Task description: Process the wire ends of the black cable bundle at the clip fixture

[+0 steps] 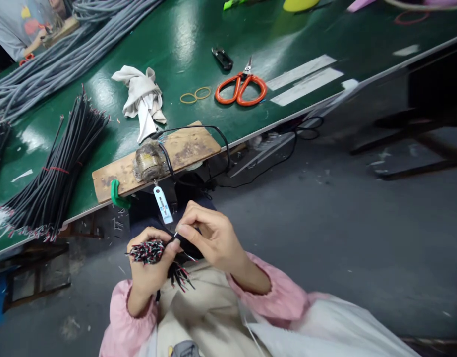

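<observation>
My left hand (146,275) is closed around a bundle of black cables (149,252), whose cut ends show red, white and black wire tips. Close beside it, my right hand (217,240) pinches the end of one cable at the left thumb; a small pale tip shows between the fingers. More cable ends (180,276) hang below, between the wrists. Just above my hands, a light blue clip (162,204) sticks out from a small motor (151,161). That motor is fixed on a wooden board (187,146) at the table edge.
A green clamp (119,194) grips the board. On the green table (184,37) lie a tied cable bundle (61,163), a white cloth (142,96), rubber bands (196,95), orange-handled scissors (241,90), a black thread snipper (222,58) and grey cables (65,59). Another person (18,29) sits across.
</observation>
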### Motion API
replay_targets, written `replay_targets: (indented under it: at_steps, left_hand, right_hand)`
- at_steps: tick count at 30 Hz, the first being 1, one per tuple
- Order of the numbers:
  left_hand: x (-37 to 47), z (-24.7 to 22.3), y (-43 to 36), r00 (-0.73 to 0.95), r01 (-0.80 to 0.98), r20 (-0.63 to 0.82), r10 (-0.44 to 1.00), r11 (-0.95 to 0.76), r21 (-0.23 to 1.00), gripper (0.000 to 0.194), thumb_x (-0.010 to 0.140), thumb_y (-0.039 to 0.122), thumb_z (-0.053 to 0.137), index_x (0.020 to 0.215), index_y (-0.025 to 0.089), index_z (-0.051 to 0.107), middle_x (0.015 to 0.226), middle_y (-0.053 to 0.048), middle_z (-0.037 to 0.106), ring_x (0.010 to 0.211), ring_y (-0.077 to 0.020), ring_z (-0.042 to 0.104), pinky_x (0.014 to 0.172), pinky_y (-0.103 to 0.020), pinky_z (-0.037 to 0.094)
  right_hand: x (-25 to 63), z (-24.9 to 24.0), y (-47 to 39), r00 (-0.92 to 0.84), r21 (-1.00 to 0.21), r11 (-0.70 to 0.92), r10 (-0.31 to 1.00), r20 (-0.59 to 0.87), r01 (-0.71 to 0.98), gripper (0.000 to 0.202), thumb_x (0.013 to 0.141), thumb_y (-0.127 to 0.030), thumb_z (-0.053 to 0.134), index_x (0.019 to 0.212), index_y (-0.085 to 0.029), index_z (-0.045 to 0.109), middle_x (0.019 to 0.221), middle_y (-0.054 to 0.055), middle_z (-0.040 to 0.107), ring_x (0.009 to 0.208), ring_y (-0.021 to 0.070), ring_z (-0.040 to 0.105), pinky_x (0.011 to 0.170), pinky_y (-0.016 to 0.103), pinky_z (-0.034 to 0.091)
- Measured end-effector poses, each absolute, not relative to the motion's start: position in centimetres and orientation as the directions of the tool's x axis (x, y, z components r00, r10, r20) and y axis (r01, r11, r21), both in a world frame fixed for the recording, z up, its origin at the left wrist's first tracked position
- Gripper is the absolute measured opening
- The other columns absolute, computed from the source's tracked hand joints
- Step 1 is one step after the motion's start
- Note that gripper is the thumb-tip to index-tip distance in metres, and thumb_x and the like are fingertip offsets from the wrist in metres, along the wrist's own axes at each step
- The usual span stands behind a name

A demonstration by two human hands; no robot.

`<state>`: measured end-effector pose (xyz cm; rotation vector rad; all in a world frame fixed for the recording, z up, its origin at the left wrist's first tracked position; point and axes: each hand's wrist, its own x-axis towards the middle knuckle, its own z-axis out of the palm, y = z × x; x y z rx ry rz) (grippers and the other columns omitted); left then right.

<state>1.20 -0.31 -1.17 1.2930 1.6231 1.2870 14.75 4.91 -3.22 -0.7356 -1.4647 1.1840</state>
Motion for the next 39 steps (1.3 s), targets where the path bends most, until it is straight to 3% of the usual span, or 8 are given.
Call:
replay_targets:
  at_steps: [13,18,20,23,26,29,33,39]
  left_hand:
    - [0.3,-2.0,-1.5,-0.216,0.164,0.052,0.975,-0.016,0.986,0.009,0.081,0.020,0.074,0.073,0.022,0.075,0.055,0.004,0.070,0.047,-0.0105,0.064,0.051,-0.019,0.052]
    - [0.3,-1.5,-1.2,-0.161,0.128,0.012,0.987,0.009,0.992,0.016,0.081,0.020,0.074,0.065,0.021,0.074,0.051,0.005,0.066,0.044,-0.0075,0.058,0.050,-0.017,0.048]
    - [0.3,-1.5,-0.9,-0.120,0.091,0.006,0.993,0.005,0.996,0.014,0.079,0.019,0.076,0.065,0.021,0.075,0.052,0.004,0.066,0.044,-0.0078,0.057,0.048,-0.017,0.047]
    - [0.3,-1.7,-0.5,-0.105,0.034,0.023,0.994,-0.019,0.999,0.008,0.074,0.016,0.080,0.068,0.022,0.078,0.058,0.001,0.071,0.046,-0.0099,0.061,0.048,-0.019,0.050]
    - [0.3,-1.8,-0.5,-0.166,0.079,0.061,0.984,-0.048,0.996,0.009,0.071,0.014,0.082,0.070,0.023,0.079,0.063,0.000,0.074,0.051,-0.0121,0.066,0.052,-0.020,0.054]
    - [0.3,-1.7,-0.8,-0.254,0.165,0.108,0.961,-0.067,0.984,0.011,0.070,0.014,0.082,0.068,0.023,0.078,0.062,0.001,0.074,0.053,-0.0120,0.067,0.054,-0.020,0.055]
    - [0.4,-1.6,-0.9,-0.354,0.238,0.175,0.919,-0.093,0.967,0.012,0.072,0.013,0.080,0.069,0.024,0.076,0.064,0.003,0.073,0.055,-0.0106,0.067,0.056,-0.019,0.055]
    - [0.5,-2.0,-0.3,-0.380,0.335,0.247,0.891,-0.116,0.935,0.008,0.075,0.016,0.078,0.071,0.023,0.076,0.066,0.002,0.073,0.057,-0.0118,0.068,0.058,-0.021,0.056]
  right_hand:
    - [14.4,-4.5,4.2,-0.162,-0.866,0.469,0.854,0.494,-0.171,0.014,0.093,-0.018,0.062,0.081,-0.018,0.068,0.070,0.003,0.069,0.064,0.0137,0.057,0.060,0.028,0.044]
    - [14.2,-4.9,4.7,-0.145,-0.839,0.497,0.834,0.533,-0.222,0.016,0.094,-0.029,0.064,0.083,-0.019,0.070,0.072,0.003,0.067,0.070,0.0152,0.058,0.069,0.031,0.044]
    - [13.8,-5.2,4.6,-0.206,-0.861,0.343,0.875,0.439,-0.376,0.028,0.093,-0.038,0.064,0.073,-0.019,0.067,0.066,0.001,0.061,0.068,0.0142,0.055,0.066,0.030,0.043]
    - [13.2,-5.6,4.4,-0.455,-0.788,-0.149,0.872,0.179,-0.597,0.041,0.085,-0.054,0.068,0.066,-0.018,0.061,0.061,-0.002,0.051,0.058,0.0110,0.047,0.055,0.025,0.038]
    - [12.9,-5.5,5.1,-0.613,-0.695,-0.463,0.789,-0.040,-0.550,0.045,0.074,-0.057,0.077,0.068,-0.016,0.061,0.061,-0.004,0.049,0.054,0.0085,0.041,0.052,0.023,0.033]
    - [12.5,-4.6,6.9,-0.530,-0.718,-0.470,0.832,-0.165,-0.514,0.049,0.064,-0.058,0.083,0.064,-0.014,0.063,0.060,-0.003,0.051,0.056,0.0073,0.041,0.054,0.023,0.032]
    - [11.2,-3.3,9.0,-0.524,-0.710,-0.468,0.836,-0.161,-0.527,0.057,0.060,-0.068,0.079,0.056,-0.013,0.064,0.055,-0.002,0.053,0.051,0.0060,0.041,0.050,0.022,0.030]
    - [10.0,-3.1,8.7,-0.597,-0.523,-0.596,0.779,-0.191,-0.610,0.053,0.056,-0.063,0.085,0.057,-0.013,0.067,0.057,0.000,0.057,0.055,0.0082,0.049,0.051,0.020,0.037]
